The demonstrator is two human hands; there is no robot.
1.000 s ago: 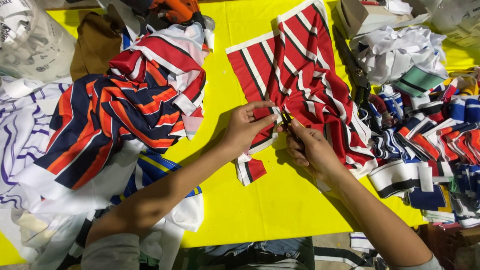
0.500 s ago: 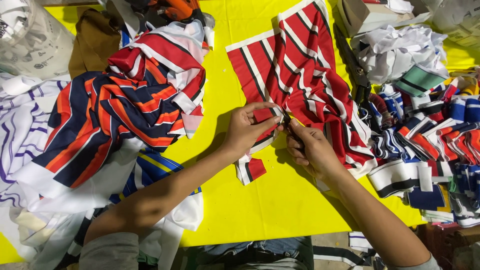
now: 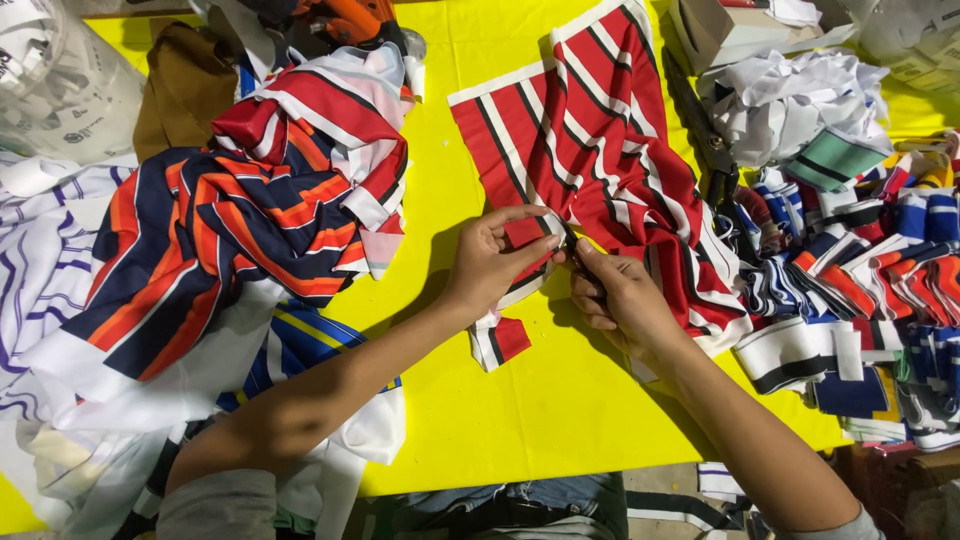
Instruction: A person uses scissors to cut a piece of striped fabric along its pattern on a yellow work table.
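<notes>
Yellow table [image 3: 560, 400] – striped fabric [image 3: 590, 150] piles w/ hands [image 3: 555, 270] mid

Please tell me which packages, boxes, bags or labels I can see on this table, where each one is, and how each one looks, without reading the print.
Cardboard box: top edge, right of the red striped cloth; brown, rectangular, open.
Clear plastic bag: top left corner; crumpled, see-through, with dark print.
Pale plastic bag: top right corner; whitish, wrinkled, with small dark print.
No screens or signs in view.
</notes>
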